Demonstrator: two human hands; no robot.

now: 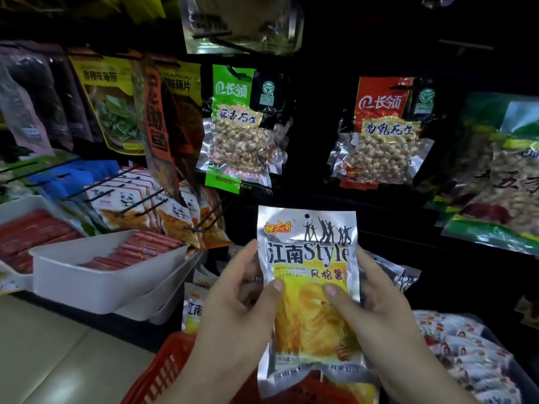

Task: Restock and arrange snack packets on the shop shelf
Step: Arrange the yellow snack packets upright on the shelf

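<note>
I hold a silver and yellow snack packet point(309, 275) upright in front of the dark peg shelf, its hang hole at the top. My left hand point(233, 304) grips its left edge with the thumb on the front. My right hand point(376, 310) grips the right edge the same way. More packets of the same kind point(194, 310) lie below and behind it. Above hang a green peanut packet point(237, 132) and a red peanut packet point(382, 132) on hooks.
A red plastic basket point(166, 365) sits under my hands. White trays point(87, 275) of red sausages stand at the left. Panda-printed packets point(128, 205) hang on black hooks that stick out towards me. White packets point(466, 351) are piled at the lower right.
</note>
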